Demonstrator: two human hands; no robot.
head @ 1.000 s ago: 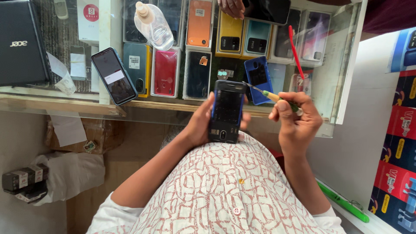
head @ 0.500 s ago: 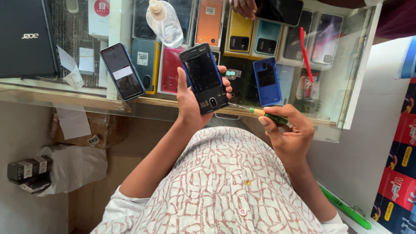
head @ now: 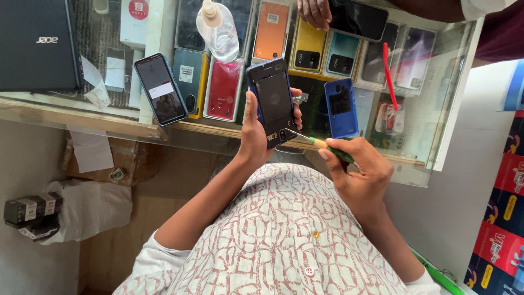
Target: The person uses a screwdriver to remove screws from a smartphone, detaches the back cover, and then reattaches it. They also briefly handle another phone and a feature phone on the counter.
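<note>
Head view: the left hand [head: 255,136] has its grip wrapped around a dark rectangular phone with its back cover removed [head: 273,101], holding it tilted above the glass worktop [head: 426,158]. The right hand [head: 357,175] pinches a thin green-handled screwdriver [head: 319,143], tip at the phone's lower edge. A slip could likely gouge the exposed internals or drop a screw.
</note>
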